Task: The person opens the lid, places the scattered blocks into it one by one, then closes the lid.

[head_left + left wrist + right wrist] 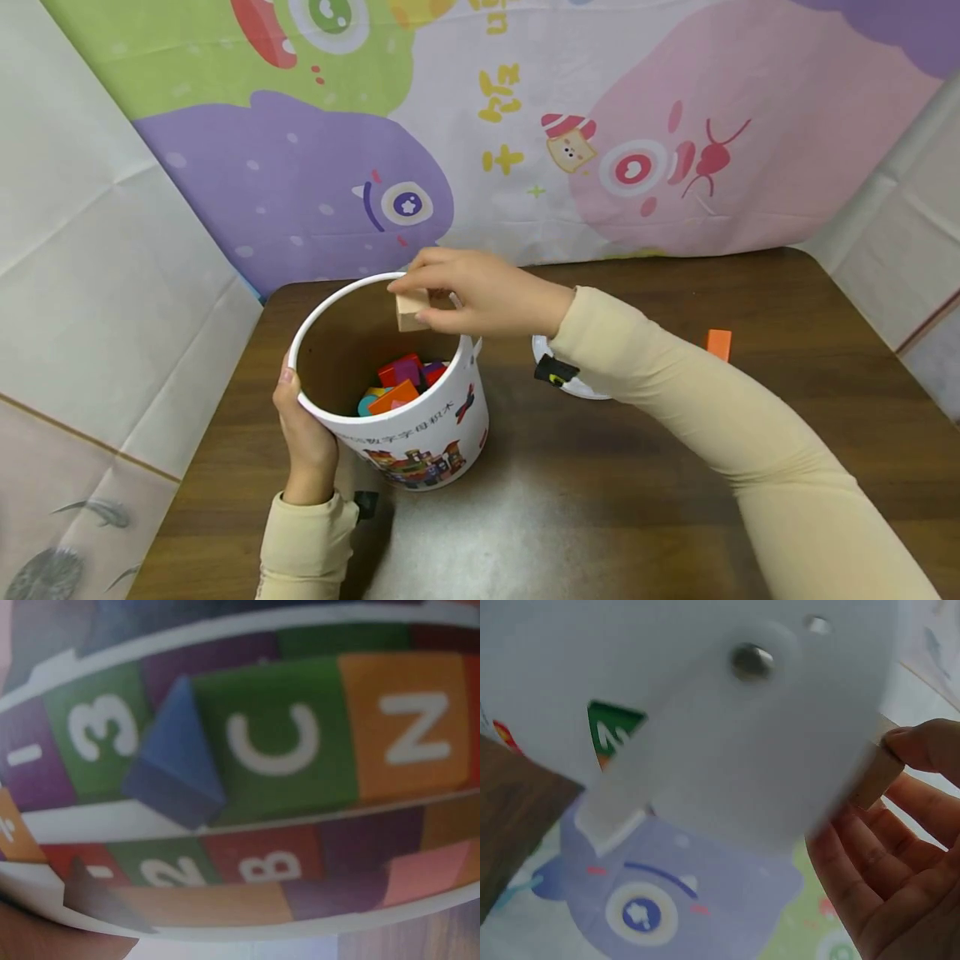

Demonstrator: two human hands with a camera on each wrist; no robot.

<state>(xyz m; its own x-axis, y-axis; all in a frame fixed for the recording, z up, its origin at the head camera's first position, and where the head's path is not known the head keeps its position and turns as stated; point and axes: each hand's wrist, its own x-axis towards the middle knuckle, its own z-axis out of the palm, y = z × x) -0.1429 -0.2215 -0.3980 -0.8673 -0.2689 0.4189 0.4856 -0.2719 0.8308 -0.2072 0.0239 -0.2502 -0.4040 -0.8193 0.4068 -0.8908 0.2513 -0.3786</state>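
A white bucket [468,396] with printed block pictures stands on the table at left, tilted slightly in the head view. Inside lie several coloured blocks [405,369], red, orange, purple and teal among them. My left hand [306,437] holds the bucket's left side, thumb at the rim, other fingers hidden behind the wall. Over the bucket's mouth, near the far right rim, my right hand [483,292] pinches a plain wooden block [410,313] between thumb and fingers. In the right wrist view the bucket's outer wall [780,750] partly covers that block [877,776].
Under my right forearm lies a round white object [588,388], mostly covered by the sleeve. An orange block [718,343] lies on the brown table [600,500] to the right. A cartoon-printed cloth [510,208] hangs behind the table's far edge.
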